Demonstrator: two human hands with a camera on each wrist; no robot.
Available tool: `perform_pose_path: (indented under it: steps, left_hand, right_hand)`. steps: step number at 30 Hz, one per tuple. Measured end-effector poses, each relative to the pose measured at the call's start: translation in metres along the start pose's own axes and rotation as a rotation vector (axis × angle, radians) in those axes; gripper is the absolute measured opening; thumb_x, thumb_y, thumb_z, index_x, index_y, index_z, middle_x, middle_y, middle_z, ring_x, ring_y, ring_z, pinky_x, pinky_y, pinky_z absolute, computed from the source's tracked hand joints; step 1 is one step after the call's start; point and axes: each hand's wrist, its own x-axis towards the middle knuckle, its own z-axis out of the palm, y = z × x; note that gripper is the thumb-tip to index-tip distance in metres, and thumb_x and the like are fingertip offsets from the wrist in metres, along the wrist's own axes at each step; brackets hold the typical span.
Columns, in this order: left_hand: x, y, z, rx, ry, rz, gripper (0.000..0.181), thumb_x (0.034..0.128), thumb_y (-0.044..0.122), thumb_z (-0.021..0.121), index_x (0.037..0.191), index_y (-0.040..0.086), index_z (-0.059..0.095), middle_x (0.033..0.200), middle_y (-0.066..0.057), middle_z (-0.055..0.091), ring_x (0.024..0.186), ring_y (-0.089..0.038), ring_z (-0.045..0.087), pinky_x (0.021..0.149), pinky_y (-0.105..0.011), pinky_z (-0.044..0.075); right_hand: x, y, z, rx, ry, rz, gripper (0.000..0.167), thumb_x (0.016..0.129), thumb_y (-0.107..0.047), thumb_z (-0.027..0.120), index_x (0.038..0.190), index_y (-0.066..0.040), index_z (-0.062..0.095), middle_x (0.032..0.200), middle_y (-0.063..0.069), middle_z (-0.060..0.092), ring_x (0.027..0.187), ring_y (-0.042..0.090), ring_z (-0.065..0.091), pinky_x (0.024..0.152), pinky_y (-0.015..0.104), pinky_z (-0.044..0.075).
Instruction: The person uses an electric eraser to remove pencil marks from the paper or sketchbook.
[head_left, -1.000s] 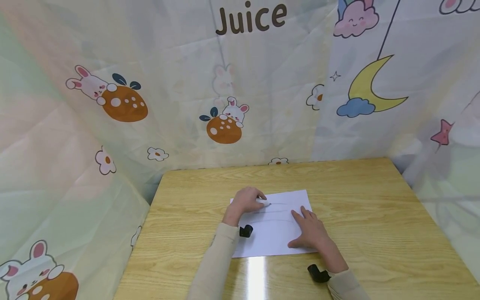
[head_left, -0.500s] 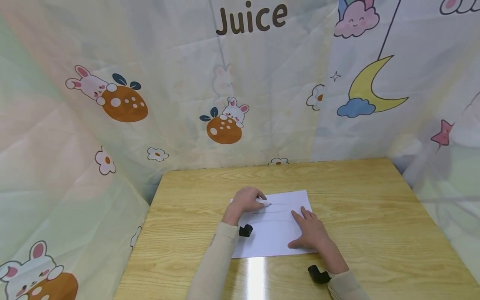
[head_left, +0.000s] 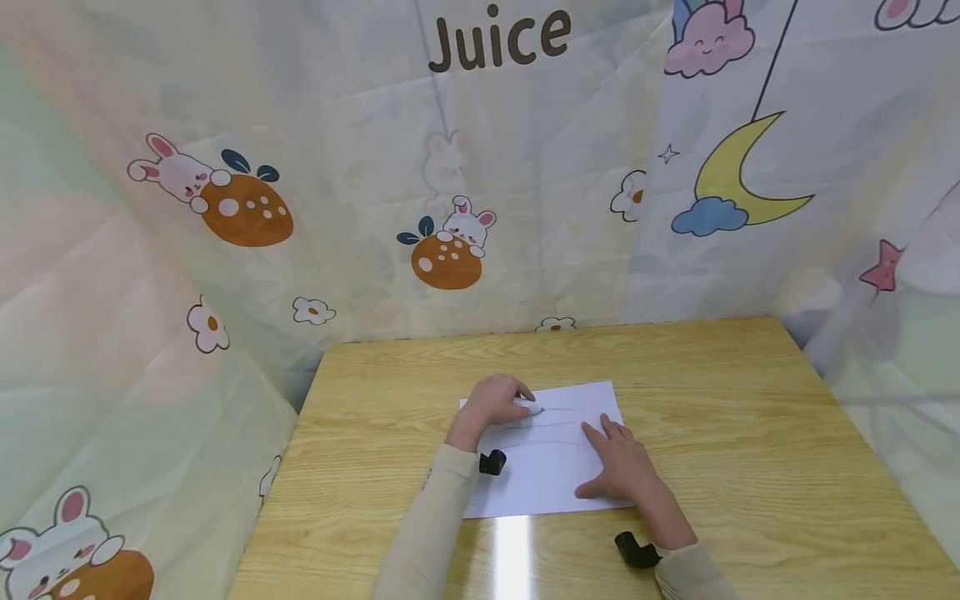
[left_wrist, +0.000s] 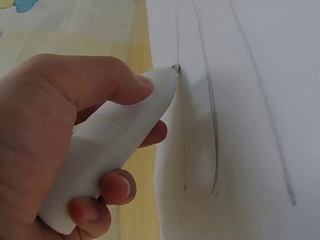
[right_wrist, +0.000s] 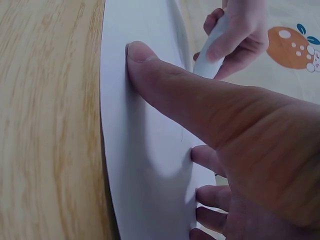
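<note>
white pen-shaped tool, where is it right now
The white pen-shaped tool is gripped in the left hand; in the head view it is over the far left part of the paper, its tip at the farthest drawn line.

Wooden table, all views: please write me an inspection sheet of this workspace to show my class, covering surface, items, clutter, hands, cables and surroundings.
Surface: wooden table, with a bright glare strip nearer the wearer than the paper.
Job's things: white paper bearing grey lines; white pen-like tool, tip at the line nearest the far edge.
Clutter: nothing seen.
Hands: left hand grips the tool; right hand rests spread on the paper.
Cables: nothing seen.
Surroundings: curtain printed with rabbits, a moon and "Juice".
</note>
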Motion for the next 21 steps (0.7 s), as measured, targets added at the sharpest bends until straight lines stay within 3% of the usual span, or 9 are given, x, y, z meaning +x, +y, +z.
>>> perform_pose_path:
  steps: [10,17,21]
  left_hand:
    - [-0.0053,-0.0012,-0.0008,-0.011,0.001,-0.051,0.023,0.0845,0.029,0.069,0.106,0.027,0.077,0.106,0.01,0.069,0.096,-0.006,0.061,0.075,-0.028,0.049]
    - [-0.0018,0.0025,-0.0022,-0.017,0.002,-0.005,0.024,0.0856,0.03,0.069,0.108,0.026,0.076,0.106,0.01,0.069,0.098,-0.006,0.062,0.077,-0.027,0.049]
    - [-0.0028,0.0001,-0.0003,-0.025,0.01,-0.029,0.022,0.0845,0.029,0.07,0.105,0.026,0.077,0.105,0.01,0.069,0.097,-0.006,0.061,0.078,-0.027,0.049]
  right_hand:
    - [0.0005,-0.0005,-0.0003,-0.004,-0.001,0.008,0.105,0.06,-0.046,0.09,0.144,-0.001,0.045,0.149,0.033,0.026,0.134,0.054,0.025,0.097,0.069,0.028]
    - [0.0002,-0.0012,-0.0019,-0.006,-0.001,0.004,0.104,0.06,-0.047,0.09,0.143,-0.001,0.045,0.149,0.034,0.027,0.133,0.055,0.026,0.096,0.069,0.028]
    - [-0.0008,-0.0013,-0.001,-0.001,-0.011,0.005,0.105,0.061,-0.048,0.089,0.144,-0.001,0.045,0.149,0.034,0.027,0.133,0.055,0.025,0.097,0.069,0.028]
